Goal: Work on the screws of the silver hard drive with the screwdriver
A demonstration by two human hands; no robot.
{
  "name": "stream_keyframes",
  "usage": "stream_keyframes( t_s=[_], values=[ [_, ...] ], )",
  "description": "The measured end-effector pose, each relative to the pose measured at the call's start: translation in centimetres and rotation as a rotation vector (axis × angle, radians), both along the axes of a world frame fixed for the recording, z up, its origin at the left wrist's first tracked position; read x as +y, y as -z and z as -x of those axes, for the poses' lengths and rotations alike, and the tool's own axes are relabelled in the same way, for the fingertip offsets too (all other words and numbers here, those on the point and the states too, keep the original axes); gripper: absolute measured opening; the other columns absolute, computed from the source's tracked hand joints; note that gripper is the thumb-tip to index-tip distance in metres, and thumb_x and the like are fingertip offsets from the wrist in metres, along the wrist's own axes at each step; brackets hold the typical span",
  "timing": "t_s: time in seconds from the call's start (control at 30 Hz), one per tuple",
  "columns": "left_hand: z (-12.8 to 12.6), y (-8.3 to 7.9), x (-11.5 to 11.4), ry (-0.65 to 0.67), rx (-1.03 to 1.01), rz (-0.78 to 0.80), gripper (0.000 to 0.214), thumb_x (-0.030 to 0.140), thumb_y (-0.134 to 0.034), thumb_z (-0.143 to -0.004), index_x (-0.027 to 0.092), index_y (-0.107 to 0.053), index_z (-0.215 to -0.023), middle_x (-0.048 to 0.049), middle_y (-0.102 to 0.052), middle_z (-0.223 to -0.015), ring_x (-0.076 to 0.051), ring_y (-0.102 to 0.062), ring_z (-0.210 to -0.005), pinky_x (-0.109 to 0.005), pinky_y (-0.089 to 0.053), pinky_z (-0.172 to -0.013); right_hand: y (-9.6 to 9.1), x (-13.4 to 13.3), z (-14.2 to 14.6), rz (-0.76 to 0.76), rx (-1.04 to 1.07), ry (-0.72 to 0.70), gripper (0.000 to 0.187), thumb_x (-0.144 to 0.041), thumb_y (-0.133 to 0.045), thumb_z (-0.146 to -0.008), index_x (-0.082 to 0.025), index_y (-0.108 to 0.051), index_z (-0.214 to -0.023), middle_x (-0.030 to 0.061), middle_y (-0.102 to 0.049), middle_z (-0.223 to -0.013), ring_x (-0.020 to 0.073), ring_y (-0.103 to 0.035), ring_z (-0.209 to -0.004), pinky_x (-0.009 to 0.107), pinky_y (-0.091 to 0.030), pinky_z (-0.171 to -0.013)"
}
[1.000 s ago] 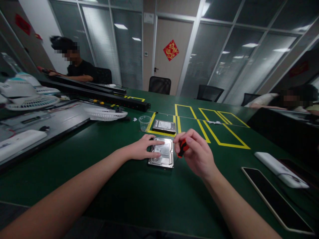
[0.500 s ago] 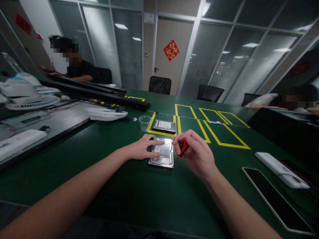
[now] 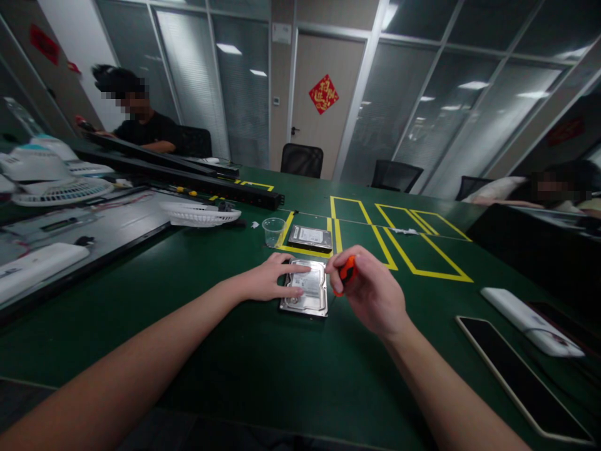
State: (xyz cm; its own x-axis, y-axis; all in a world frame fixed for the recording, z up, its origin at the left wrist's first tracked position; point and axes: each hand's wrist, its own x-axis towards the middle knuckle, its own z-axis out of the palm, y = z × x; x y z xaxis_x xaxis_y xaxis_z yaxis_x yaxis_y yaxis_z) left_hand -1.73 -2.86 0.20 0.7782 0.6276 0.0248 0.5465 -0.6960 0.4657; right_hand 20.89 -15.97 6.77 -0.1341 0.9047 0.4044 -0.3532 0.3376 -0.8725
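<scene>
A silver hard drive [image 3: 310, 297] lies flat on the green table [image 3: 263, 369] in front of me. My left hand [image 3: 270, 279] rests on its left half, fingers spread and pressing it down. My right hand [image 3: 370, 291] hovers just right of the drive's far corner, fingers closed around a small orange-handled screwdriver [image 3: 346, 271]; its tip points down toward the drive's right edge. A second hard drive [image 3: 310, 238] lies farther back inside a yellow-taped box.
A clear plastic cup [image 3: 273, 232] stands left of the far drive. A white basket [image 3: 200, 215] and black bars lie at the back left. A dark tablet [image 3: 516, 376] and white device [image 3: 530, 319] lie at the right. Other people sit at both far sides.
My right hand has turned slightly around the screwdriver, showing more of the orange handle. My left hand and the drive have stayed put.
</scene>
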Motion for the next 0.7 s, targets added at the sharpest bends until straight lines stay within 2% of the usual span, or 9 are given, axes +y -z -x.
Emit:
stream_keyframes(
  t_s=[0.1,0.17,0.3,0.4,0.47,0.63,0.7],
  values=[
    [0.01,-0.02,-0.02,0.002,-0.003,-0.002,0.07,0.075,-0.06,-0.091,0.049,-0.044,-0.154,-0.0059,-0.031,-0.163,-0.04,-0.027,-0.152,-0.059,-0.028,-0.121,0.02,-0.08,0.14,-0.031,0.013,-0.001,0.012,-0.03,-0.058,-0.1,-0.021,-0.064,-0.094,0.0055,-0.07,-0.095,0.0164,-0.06,-0.071,0.032,-0.043,-0.066],
    [0.0,0.03,-0.03,-0.001,-0.006,-0.005,0.069,0.074,-0.06,-0.091,0.049,-0.044,-0.154,-0.0064,-0.031,-0.163,-0.04,-0.026,-0.152,-0.059,-0.028,-0.121,0.06,-0.12,0.24,-0.042,0.026,-0.01,0.008,-0.027,-0.063,-0.098,-0.022,-0.059,-0.092,0.0039,-0.07,-0.096,0.0158,-0.061,-0.068,0.031,-0.042,-0.064],
    [-0.04,0.13,-0.04,-0.002,-0.013,-0.014,0.07,0.075,-0.061,-0.091,0.047,-0.046,-0.153,-0.0071,-0.033,-0.162,-0.041,-0.028,-0.151,-0.058,-0.029,-0.121,0.14,-0.1,0.23,-0.025,0.035,-0.04,0.007,-0.029,-0.062,-0.099,-0.022,-0.06,-0.097,0.0039,-0.071,-0.094,0.013,-0.054,-0.06,0.029,-0.036,-0.058],
    [-0.07,0.03,-0.08,0.001,-0.009,-0.012,0.069,0.075,-0.061,-0.091,0.047,-0.046,-0.153,-0.0067,-0.033,-0.162,-0.04,-0.028,-0.151,-0.058,-0.028,-0.121,0.12,-0.03,0.09,-0.015,0.039,-0.041,0.029,-0.038,-0.047,-0.104,-0.018,-0.068,-0.103,0.0079,-0.07,-0.09,0.0151,-0.053,-0.063,0.032,-0.037,-0.06],
    [-0.08,-0.06,-0.1,0.001,-0.003,-0.002,0.069,0.075,-0.061,-0.091,0.048,-0.045,-0.153,-0.0065,-0.032,-0.162,-0.04,-0.028,-0.151,-0.059,-0.029,-0.121,0.08,0.01,0.03,-0.006,0.029,-0.033,0.036,-0.037,-0.043,-0.105,-0.016,-0.071,-0.103,0.0085,-0.069,-0.088,0.0157,-0.053,-0.064,0.032,-0.039,-0.062],
    [-0.05,0.06,-0.03,0.002,-0.009,-0.005,0.069,0.073,-0.062,-0.091,0.048,-0.045,-0.153,-0.0059,-0.033,-0.162,-0.04,-0.029,-0.15,-0.059,-0.029,-0.121,0.05,0.0,0.11,-0.05,0.024,-0.011,0.011,-0.026,-0.059,-0.099,-0.02,-0.066,-0.093,0.0056,-0.07,-0.094,0.0158,-0.058,-0.069,0.031,-0.04,-0.062],
    [-0.04,0.21,0.02,0.007,-0.016,-0.015,0.069,0.073,-0.062,-0.091,0.048,-0.045,-0.153,-0.0063,-0.033,-0.162,-0.04,-0.029,-0.15,-0.059,-0.029,-0.121,0.08,-0.01,0.17,-0.062,0.033,-0.018,0.007,-0.025,-0.062,-0.098,-0.022,-0.062,-0.091,0.0041,-0.07,-0.096,0.0157,-0.06,-0.068,0.031,-0.039,-0.061]
  ],
)
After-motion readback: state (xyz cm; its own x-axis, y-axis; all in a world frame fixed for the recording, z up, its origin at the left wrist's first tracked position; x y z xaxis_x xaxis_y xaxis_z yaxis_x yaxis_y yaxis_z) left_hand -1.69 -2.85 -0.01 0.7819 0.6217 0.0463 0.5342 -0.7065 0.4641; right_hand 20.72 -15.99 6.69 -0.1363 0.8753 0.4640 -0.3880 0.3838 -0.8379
